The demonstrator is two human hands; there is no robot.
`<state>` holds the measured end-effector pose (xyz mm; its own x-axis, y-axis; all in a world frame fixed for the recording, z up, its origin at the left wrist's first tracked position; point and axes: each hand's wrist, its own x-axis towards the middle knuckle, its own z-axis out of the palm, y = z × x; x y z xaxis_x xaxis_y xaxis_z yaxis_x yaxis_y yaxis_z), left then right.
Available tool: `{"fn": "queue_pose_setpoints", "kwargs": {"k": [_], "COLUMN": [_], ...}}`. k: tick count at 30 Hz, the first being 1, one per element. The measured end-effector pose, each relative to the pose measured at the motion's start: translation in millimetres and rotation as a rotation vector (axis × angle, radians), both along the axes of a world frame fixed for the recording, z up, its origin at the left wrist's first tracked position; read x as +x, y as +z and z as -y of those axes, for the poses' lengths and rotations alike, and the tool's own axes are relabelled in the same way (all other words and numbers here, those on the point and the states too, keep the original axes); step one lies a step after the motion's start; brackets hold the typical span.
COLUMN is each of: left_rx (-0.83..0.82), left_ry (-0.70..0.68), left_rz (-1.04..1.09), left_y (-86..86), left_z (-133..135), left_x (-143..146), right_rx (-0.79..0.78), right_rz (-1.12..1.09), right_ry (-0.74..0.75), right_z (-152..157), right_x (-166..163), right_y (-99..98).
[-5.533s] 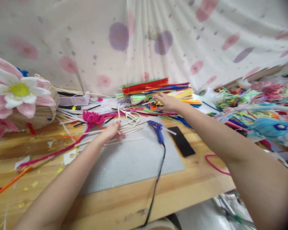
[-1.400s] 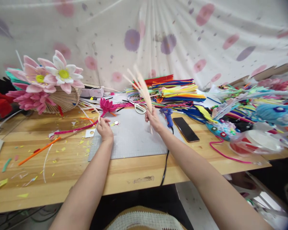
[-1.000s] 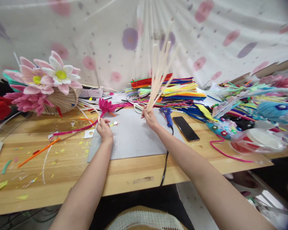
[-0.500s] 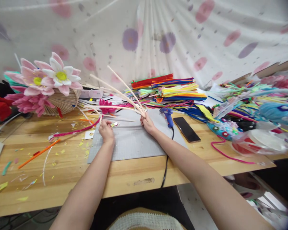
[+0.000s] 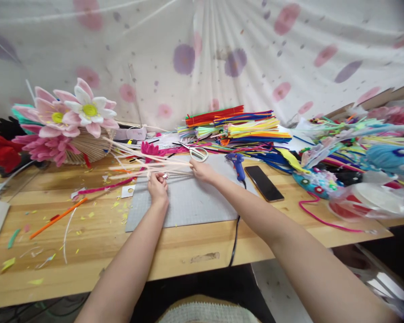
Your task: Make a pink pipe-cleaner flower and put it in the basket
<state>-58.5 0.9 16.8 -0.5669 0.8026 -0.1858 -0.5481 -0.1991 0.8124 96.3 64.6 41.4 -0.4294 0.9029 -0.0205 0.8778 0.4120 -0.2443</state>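
Note:
My right hand [image 5: 202,170] is closed on one end of a bundle of thin wooden sticks [image 5: 144,165]. The sticks fan out low to the left, just above the grey mat [image 5: 191,202]. My left hand [image 5: 158,186] is closed at the mat's far left part, pinching a small white flower-shaped piece and a stick. A magenta pipe-cleaner flower [image 5: 151,149] with a long pink stem lies just beyond it.
Scissors [image 5: 197,152], a blue glue gun [image 5: 237,162] with a black cord, and a black phone [image 5: 265,182] lie right of my hands. Stacked coloured pipe cleaners [image 5: 235,125] sit behind. Pink fabric flowers [image 5: 70,112] stand at left, craft clutter at right, scraps across the wooden table [image 5: 87,251].
My right hand has swung the stick bundle from upright down to the left until it lies nearly flat over the mat. My left hand has stayed near the mat's far left part.

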Motion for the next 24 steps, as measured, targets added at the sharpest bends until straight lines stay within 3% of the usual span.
{"fn": "queue_pose_setpoints", "kwargs": {"k": [4, 9, 15, 20, 24], "left_rx": [0.004, 0.018, 0.004, 0.003, -0.015], "left_ry": [-0.017, -0.036, 0.006, 0.106, 0.146], "left_rz": [0.015, -0.036, -0.104, -0.128, -0.112], "left_y": [-2.0, -4.7, -4.9, -1.7, -2.0], "left_z": [-6, -6, -4, -4, -6], "left_x": [-3, 0, 0, -3, -6], "right_rx": [0.08, 0.128, 0.056, 0.021, -0.084], "right_rz": [0.07, 0.046, 0.053, -0.052, -0.369], "right_ry": [0.039, 0.201, 0.132, 0.137, 0.219], "right_z": [2, 0, -7, -19, -20], "right_x": [7, -19, -39, -17, -8], "right_y": [-7.9, -8.9, -10.2, 9.1, 31.9]}}
